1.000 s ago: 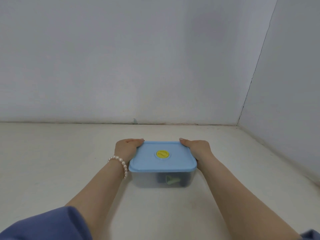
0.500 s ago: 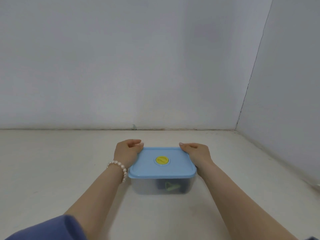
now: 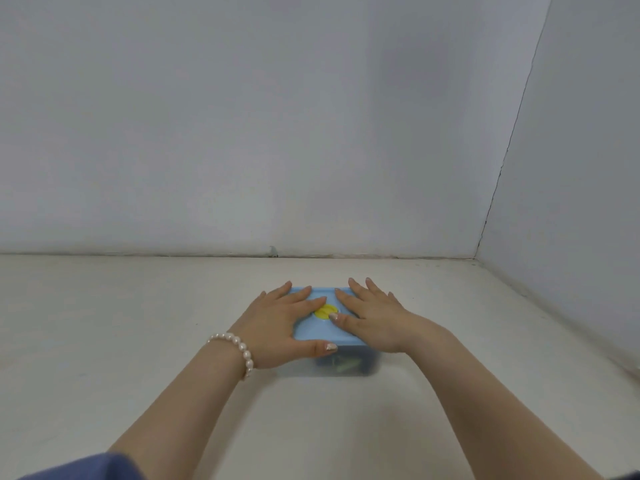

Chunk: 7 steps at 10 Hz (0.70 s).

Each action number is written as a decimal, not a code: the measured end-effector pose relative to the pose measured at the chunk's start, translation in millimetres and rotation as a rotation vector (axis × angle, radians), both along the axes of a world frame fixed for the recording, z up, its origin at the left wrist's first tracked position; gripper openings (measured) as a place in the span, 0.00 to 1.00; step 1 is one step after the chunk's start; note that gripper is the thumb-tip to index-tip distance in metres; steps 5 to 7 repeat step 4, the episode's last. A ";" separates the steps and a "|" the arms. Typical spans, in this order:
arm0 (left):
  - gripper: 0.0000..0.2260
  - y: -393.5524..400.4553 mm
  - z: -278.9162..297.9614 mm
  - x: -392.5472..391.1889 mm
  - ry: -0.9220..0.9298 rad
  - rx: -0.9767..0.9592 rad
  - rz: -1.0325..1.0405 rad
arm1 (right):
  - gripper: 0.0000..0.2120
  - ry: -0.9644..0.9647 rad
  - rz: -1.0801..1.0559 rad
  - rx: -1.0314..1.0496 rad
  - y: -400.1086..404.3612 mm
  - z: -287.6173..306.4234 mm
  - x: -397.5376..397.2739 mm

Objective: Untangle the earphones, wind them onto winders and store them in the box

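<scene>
Head view. I see the box (image 3: pixel 332 365) standing on the table (image 3: pixel 138 323), its clear wall showing below the blue lid (image 3: pixel 318 329). My left hand (image 3: pixel 280 327) lies flat on the lid's left half, fingers (image 3: pixel 299 296) straight and released, thumb along the near rim. My right hand (image 3: pixel 375 318) lies flat on the right half, fingers straight and released, grasping nothing. The yellow knob (image 3: pixel 325 311) shows between the two index fingers, with the right thumb tip touching it. Through the wall beneath the palms, a green shape (image 3: pixel 343 365) is visible inside the box; I cannot tell what it is. A pearl bracelet (image 3: pixel 239 348) circles the left wrist.
</scene>
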<state>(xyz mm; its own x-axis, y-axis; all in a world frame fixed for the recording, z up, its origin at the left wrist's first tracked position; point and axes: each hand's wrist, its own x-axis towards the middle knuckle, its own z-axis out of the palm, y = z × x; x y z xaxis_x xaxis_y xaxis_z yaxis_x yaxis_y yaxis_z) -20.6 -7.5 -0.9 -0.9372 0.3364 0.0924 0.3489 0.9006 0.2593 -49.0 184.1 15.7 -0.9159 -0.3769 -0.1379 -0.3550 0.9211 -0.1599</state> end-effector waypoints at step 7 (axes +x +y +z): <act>0.41 3.6 -0.9 -1.3 0.008 0.183 0.027 | 0.33 -0.033 -0.034 -0.377 20.1 25.3 2.4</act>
